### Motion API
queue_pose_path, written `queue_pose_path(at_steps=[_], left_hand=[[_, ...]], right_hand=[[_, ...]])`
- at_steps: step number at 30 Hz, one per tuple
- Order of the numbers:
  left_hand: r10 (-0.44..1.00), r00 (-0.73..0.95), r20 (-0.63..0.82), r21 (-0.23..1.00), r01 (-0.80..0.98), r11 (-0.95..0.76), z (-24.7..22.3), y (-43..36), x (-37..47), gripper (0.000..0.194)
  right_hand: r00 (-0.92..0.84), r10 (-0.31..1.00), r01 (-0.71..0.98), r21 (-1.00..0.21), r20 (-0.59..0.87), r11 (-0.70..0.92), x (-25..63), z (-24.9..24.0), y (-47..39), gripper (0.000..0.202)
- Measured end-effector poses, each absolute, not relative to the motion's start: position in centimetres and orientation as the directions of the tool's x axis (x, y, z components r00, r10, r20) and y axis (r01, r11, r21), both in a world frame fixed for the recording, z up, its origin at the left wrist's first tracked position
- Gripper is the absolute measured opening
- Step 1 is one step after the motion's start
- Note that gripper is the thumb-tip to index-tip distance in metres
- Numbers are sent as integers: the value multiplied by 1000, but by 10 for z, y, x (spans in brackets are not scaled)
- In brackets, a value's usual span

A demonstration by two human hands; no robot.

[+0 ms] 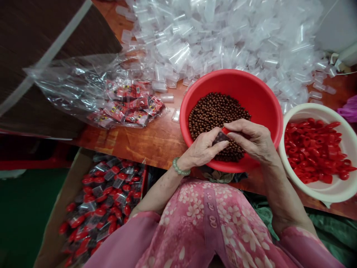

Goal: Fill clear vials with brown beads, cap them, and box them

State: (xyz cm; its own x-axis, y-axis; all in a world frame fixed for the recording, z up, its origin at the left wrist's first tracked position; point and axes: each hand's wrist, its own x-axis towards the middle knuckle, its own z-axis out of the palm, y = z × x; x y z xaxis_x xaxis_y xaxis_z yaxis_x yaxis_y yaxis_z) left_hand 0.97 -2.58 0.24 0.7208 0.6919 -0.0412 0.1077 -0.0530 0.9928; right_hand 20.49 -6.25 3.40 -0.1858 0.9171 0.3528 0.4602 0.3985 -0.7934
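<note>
Over the red basin my left hand is closed on a small clear plastic container that has dark brown balls inside. My right hand pinches a red plastic cap at the container's upper end. Whether the cap is fully seated I cannot tell, since my fingers cover part of it. Below both hands, many small brown balls fill the left part of the basin. A white basin of loose red caps stands to the right of my right hand.
Clear plastic containers are heaped across the back of the wooden table. A clear bag with red printed packets lies at left, beside a dark box. Down at lower left, a carton holds many red-capped containers.
</note>
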Motion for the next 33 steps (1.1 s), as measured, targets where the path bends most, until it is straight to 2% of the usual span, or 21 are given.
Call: queue_pose_path(at_steps=[4,10,13,18,24,27,31,33], left_hand=[[682,729,-48,995,97,-33,1,-25,8,31],[717,694,-70,995,98,2,4,-28,10,27],[743,664,-86,995,93,32,5,-29,12,27],[785,619,-33,995,92,-30,3,-30,13,27],[821,570,-10,989,130,-78,3,-30,14,28],[824,567,-16,996,80,-36,4,-30,14,28],[809,584,-65,992,-53,118,5,-31,14,32],[821,568,-64,985,-96,143,4,-33,14,34]], right_hand=[[-199,900,495,-753,388,434,204,33,-69,26],[-281,844,644,-562,458,519,196,29,-80,42],[-285,830,658,-532,479,533,191,27,-82,49],[-305,834,665,-524,460,532,187,29,-80,55],[-345,841,625,-566,416,537,189,31,-75,49],[-330,867,614,-613,373,498,193,31,-72,52],[-216,960,523,-808,181,270,207,30,-75,67],[-123,990,441,-889,73,120,215,30,-80,61]])
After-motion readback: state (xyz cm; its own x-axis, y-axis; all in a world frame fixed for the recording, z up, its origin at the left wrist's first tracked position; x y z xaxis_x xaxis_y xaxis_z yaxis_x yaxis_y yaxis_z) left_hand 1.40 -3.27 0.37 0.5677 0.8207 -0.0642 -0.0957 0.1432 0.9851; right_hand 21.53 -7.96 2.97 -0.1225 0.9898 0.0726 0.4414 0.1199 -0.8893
